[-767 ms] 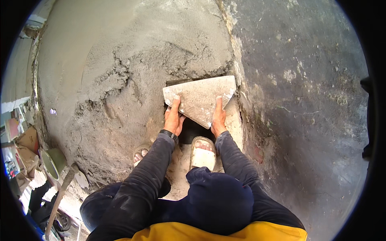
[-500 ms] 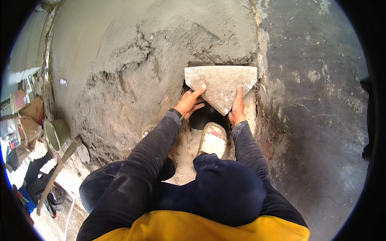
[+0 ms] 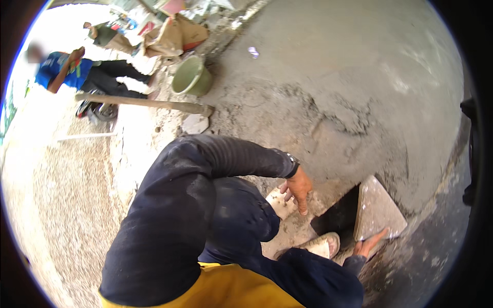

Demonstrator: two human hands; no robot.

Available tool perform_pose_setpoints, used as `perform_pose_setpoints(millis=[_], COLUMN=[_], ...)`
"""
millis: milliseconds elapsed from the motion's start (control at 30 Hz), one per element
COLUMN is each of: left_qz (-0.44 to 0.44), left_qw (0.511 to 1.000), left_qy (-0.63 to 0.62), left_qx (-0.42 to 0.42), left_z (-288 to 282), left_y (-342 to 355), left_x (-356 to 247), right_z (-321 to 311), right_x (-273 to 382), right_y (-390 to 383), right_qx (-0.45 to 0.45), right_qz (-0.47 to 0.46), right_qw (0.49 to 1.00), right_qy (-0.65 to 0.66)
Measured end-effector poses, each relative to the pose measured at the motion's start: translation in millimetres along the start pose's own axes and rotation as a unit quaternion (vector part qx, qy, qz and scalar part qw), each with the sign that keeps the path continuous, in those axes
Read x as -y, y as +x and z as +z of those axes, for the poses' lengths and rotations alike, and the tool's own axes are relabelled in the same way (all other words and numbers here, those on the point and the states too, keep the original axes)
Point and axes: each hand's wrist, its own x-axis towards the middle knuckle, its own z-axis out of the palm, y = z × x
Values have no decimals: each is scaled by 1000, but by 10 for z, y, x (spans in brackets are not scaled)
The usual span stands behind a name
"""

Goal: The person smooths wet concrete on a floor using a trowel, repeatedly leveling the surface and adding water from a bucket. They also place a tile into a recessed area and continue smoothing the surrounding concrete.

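Observation:
A thick grey concrete slab (image 3: 379,209) with angled corners stands tilted at the edge of a dark hole (image 3: 336,215) in the floor. My right hand (image 3: 371,243) grips the slab's near lower edge, the thumb side showing and the other fingers partly hidden. Apart from the slab, my left hand (image 3: 299,188) hangs over the ground left of the hole, fingers loosely stretched down and holding nothing. Beside the hole are my two sandals (image 3: 323,246), dusty and pale. Fresh wet cement (image 3: 354,56) spreads beyond the slab, rough and lumpy close to it.
To the left stands a green bucket (image 3: 192,77). A hoe (image 3: 149,104) with a long wooden handle lies below it. Farther back are brown sacks (image 3: 172,38) and a person in a blue shirt (image 3: 64,71). A dark strip of floor (image 3: 436,256) runs along the right.
My left hand has let go of the slab and moved left. The slab is tilted more upright, held by my right hand alone. The view has turned left, bringing a person into sight.

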Motion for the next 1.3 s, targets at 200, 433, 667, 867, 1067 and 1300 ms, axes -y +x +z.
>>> perform_pose_setpoints(millis=[200,433,667,867,1067,1300], left_qz=[158,181,184,148,-101,-84], left_qw=[896,719,723,641,526,603], left_qy=[-247,-508,-365,-355,-188,-184], left_qx=[-334,-438,-557,-664,-823,-772], left_z=[640,2056,1638,651,-230,-387], left_y=[-225,745,55,-1955,-4559,-4948], left_x=[1391,2373,2482,2126,2199,2128], right_z=[-95,174,859,1401,1783,1196], right_x=[27,181,378,580,690,707], right_y=[92,116,-145,-354,-350,-376], right_qx=[13,1,67,138,181,187], right_qz=[-4,-24,0,17,20,57], right_qw=[999,996,993,985,978,979], right_qy=[-42,-89,-95,-99,-99,-53])
